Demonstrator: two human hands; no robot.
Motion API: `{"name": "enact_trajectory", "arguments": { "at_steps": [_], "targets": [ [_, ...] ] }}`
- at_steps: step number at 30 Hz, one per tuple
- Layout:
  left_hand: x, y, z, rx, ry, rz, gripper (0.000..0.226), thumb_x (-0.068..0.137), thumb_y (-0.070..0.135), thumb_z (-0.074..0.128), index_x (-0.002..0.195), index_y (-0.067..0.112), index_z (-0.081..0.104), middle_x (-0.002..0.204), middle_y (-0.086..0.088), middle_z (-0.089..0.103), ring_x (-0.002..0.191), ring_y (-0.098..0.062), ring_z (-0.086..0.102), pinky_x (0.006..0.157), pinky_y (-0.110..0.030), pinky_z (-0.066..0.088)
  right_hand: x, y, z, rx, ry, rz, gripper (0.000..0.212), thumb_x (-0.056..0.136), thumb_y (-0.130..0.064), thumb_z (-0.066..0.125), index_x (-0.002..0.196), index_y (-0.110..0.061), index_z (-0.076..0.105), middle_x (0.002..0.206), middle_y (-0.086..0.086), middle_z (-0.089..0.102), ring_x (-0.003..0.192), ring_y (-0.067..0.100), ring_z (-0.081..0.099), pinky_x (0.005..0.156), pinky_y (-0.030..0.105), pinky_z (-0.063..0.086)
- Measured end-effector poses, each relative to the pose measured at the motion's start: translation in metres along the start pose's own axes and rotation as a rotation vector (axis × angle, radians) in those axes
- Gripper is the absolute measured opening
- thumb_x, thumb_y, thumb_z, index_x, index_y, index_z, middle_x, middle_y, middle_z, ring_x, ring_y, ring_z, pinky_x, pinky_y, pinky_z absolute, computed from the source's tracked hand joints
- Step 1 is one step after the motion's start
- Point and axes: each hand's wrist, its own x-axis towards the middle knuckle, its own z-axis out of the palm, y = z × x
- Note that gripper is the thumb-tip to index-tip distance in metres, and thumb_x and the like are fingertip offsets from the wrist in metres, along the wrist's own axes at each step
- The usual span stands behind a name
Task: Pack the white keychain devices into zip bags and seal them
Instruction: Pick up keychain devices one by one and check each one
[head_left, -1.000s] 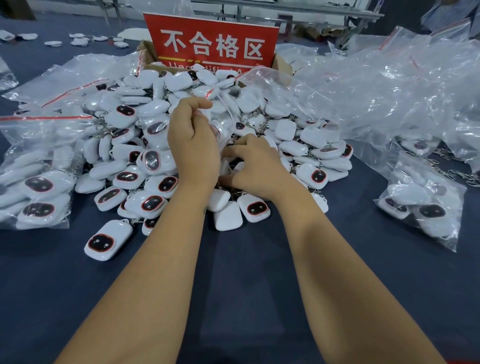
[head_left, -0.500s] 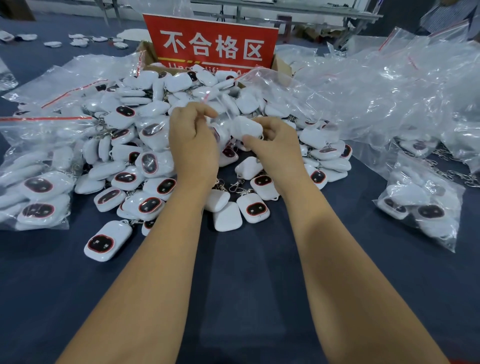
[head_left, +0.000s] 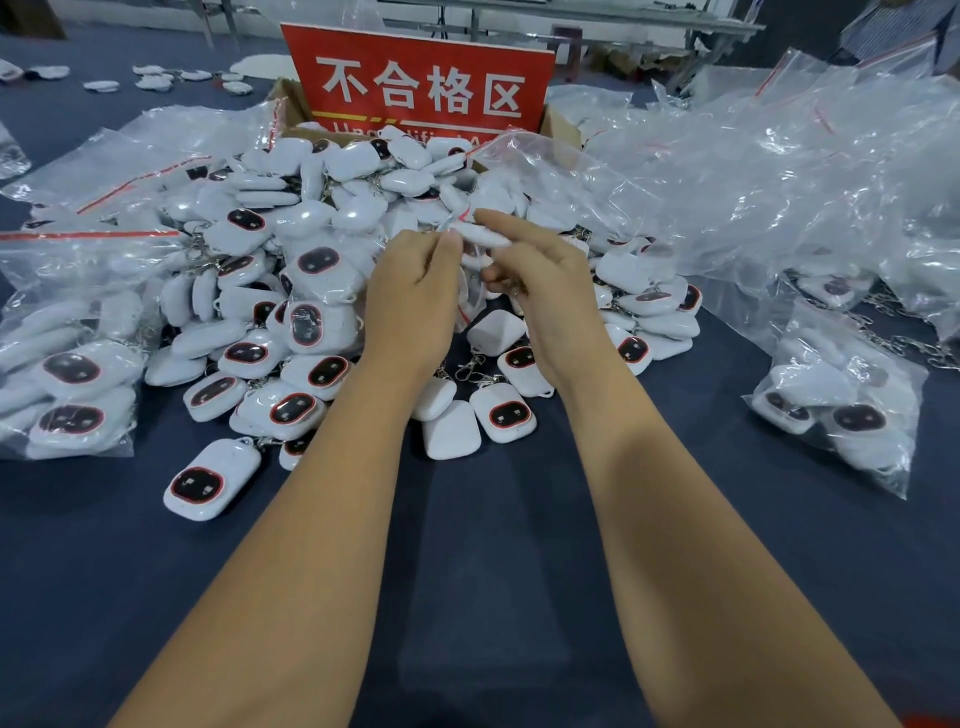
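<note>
We work at a dark blue table (head_left: 493, 545); behind the pile stands a red sign (head_left: 421, 83) in a cardboard box (head_left: 288, 106), with metal framing beyond. Loose clear bags (head_left: 779, 197) heap on the right. The white keychain devices (head_left: 291, 291) are rounded, with black red-rimmed faces and clasps. Our left hand (head_left: 415, 296) pinches a zip bag (head_left: 470, 291); our right hand (head_left: 540, 280) grips one white device (head_left: 480, 234) at its mouth
</note>
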Motion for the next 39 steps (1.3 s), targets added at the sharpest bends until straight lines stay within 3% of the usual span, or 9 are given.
{"name": "enact_trajectory", "arguments": {
  "at_steps": [2,8,11,15,22,26,29,33,39],
  "targets": [
    [0.0001,0.0018,0.0008,-0.008,0.031,-0.032,0.040,0.104,0.030,0.040,0.067,0.019,0.050,0.081,-0.003,0.055,0.072,-0.012,0.049,0.072,-0.034,0.040,0.0001,-0.0002,0.0012,0.034,-0.018,0.003,0.028,0.086,-0.011,0.057,0.102,-0.024,0.076,0.090,0.003,0.068,0.077,0.013,0.057,0.077,0.024,0.049],
    [0.0031,-0.0001,0.0003,0.049,0.018,-0.015,0.038,0.104,0.024,0.036,0.084,-0.001,0.057,0.092,-0.020,0.063,0.087,-0.034,0.059,0.083,-0.055,0.049,0.0017,0.0022,0.0002,-0.027,0.048,0.017,0.033,0.087,0.006,0.062,0.111,-0.017,0.064,0.084,0.004,0.067,0.079,0.015,0.064,0.077,0.029,0.053],
    [0.0024,0.0003,-0.0005,0.076,-0.008,0.016,0.038,0.104,0.026,0.037,0.087,0.004,0.062,0.092,-0.015,0.064,0.090,-0.031,0.061,0.085,-0.053,0.050,0.0027,0.0021,-0.0005,-0.028,0.049,0.054,0.029,0.087,0.005,0.061,0.110,-0.014,0.063,0.098,0.013,0.072,0.086,0.020,0.067,0.078,0.033,0.054],
    [0.0017,0.0013,-0.0010,0.099,-0.020,0.040,0.038,0.104,0.026,0.038,0.082,0.006,0.061,0.090,-0.011,0.063,0.090,-0.027,0.059,0.085,-0.049,0.050,0.0020,0.0016,-0.0018,-0.044,0.068,0.053,0.028,0.084,0.004,0.063,0.105,-0.014,0.062,0.075,0.000,0.071,0.071,0.017,0.066,0.070,0.029,0.054],
    [0.0007,0.0025,-0.0018,0.040,-0.040,0.019,0.034,0.100,0.025,0.043,0.081,0.002,0.059,0.090,-0.015,0.062,0.088,-0.033,0.059,0.083,-0.054,0.050,-0.0003,0.0021,-0.0016,-0.069,0.076,0.053,0.028,0.082,0.005,0.064,0.102,-0.015,0.061,0.073,0.006,0.064,0.069,0.020,0.060,0.066,0.028,0.051],
    [-0.0019,0.0045,-0.0006,0.018,-0.027,0.032,0.024,0.098,0.031,0.052,0.082,0.018,0.064,0.090,-0.004,0.061,0.088,-0.023,0.059,0.085,-0.047,0.050,-0.0001,0.0030,0.0005,-0.040,0.059,0.065,0.027,0.085,0.004,0.062,0.105,-0.013,0.061,0.072,0.001,0.069,0.065,0.016,0.066,0.063,0.027,0.053],
    [-0.0020,0.0050,-0.0003,0.025,-0.049,0.031,0.023,0.098,0.030,0.052,0.078,0.028,0.062,0.090,0.004,0.057,0.090,-0.019,0.060,0.087,-0.048,0.050,0.0010,0.0035,0.0031,-0.031,0.054,0.073,0.022,0.087,-0.001,0.061,0.092,-0.022,0.068,0.078,-0.002,0.071,0.078,0.014,0.067,0.075,0.032,0.056],
    [-0.0019,0.0041,0.0006,0.040,-0.059,0.043,0.017,0.098,0.028,0.052,0.088,0.025,0.066,0.093,0.006,0.056,0.093,-0.021,0.061,0.088,-0.048,0.049,0.0010,0.0034,0.0035,-0.035,0.084,0.078,0.029,0.090,-0.007,0.059,0.078,-0.029,0.074,0.087,0.002,0.073,0.089,0.017,0.067,0.093,0.045,0.054],
    [-0.0018,0.0051,-0.0001,0.067,-0.076,0.057,0.022,0.096,0.027,0.052,0.093,0.014,0.070,0.088,0.004,0.056,0.088,-0.025,0.061,0.083,-0.051,0.050,-0.0014,0.0012,0.0042,-0.086,0.091,0.072,0.018,0.091,-0.008,0.058,0.091,-0.019,0.072,0.098,0.016,0.072,0.089,0.022,0.066,0.095,0.052,0.053]
  ]
}}
